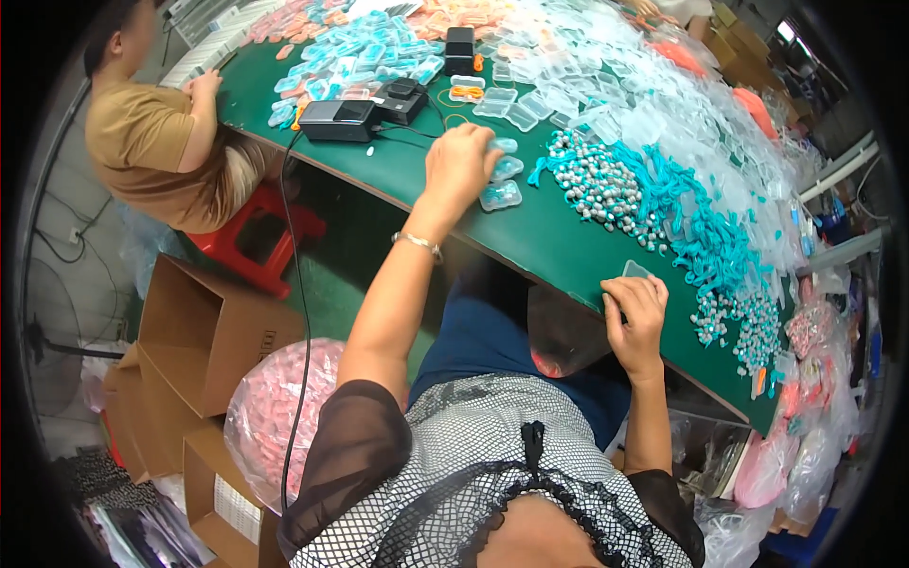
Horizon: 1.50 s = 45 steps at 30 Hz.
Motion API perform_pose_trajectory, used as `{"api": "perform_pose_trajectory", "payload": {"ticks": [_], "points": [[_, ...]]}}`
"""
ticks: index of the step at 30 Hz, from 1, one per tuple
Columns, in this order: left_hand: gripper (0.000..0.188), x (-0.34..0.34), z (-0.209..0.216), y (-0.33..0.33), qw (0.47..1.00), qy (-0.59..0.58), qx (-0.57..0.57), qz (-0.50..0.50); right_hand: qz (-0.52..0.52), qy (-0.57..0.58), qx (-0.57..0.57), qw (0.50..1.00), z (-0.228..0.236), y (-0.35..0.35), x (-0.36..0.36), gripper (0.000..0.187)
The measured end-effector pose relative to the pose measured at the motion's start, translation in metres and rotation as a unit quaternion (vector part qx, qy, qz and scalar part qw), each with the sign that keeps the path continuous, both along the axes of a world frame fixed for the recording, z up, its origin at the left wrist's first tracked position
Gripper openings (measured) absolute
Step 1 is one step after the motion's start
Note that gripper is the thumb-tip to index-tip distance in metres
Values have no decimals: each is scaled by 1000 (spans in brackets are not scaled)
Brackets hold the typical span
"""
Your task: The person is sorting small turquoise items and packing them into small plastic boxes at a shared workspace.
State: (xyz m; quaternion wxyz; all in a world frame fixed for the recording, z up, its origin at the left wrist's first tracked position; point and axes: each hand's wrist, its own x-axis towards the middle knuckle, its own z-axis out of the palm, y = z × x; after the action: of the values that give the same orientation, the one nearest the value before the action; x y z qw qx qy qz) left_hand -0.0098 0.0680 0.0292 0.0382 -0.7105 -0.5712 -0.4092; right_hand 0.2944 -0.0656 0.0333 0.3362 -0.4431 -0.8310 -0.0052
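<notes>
My left hand point(460, 167) reaches over the green table, its fingers curled down at the left side of a short row of small clear cases with blue contents point(502, 195). Whatever its fingertips hold, if anything, is hidden. By the table's near edge, my right hand point(637, 310) has bent fingers closed at a small clear plastic case point(636, 271), which shows partly behind them. Between the hands and farther back lies a pile of turquoise cords with silvery beads point(597, 180).
Many clear cases point(615, 85) are heaped at the far right, blue-filled cases point(365, 52) at the far left. Black devices point(338, 121) with cables stand left of my left hand. A co-worker point(142, 133) sits on a red stool point(251, 241). Cardboard boxes point(189, 331) stand lower left.
</notes>
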Motion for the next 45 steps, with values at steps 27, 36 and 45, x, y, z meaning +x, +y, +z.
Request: {"api": "perform_pose_trajectory", "payload": {"ticks": [27,36,45], "points": [[25,135,-22,-76,933,-108,-98,-328,-117,31,-59,991,-21,7,44,39],[13,132,-27,-33,991,-22,-101,-82,-130,72,-47,988,-33,5,53,27],[13,131,-28,-47,971,-118,-118,-170,-152,102,-39,982,-26,-2,58,21]]}}
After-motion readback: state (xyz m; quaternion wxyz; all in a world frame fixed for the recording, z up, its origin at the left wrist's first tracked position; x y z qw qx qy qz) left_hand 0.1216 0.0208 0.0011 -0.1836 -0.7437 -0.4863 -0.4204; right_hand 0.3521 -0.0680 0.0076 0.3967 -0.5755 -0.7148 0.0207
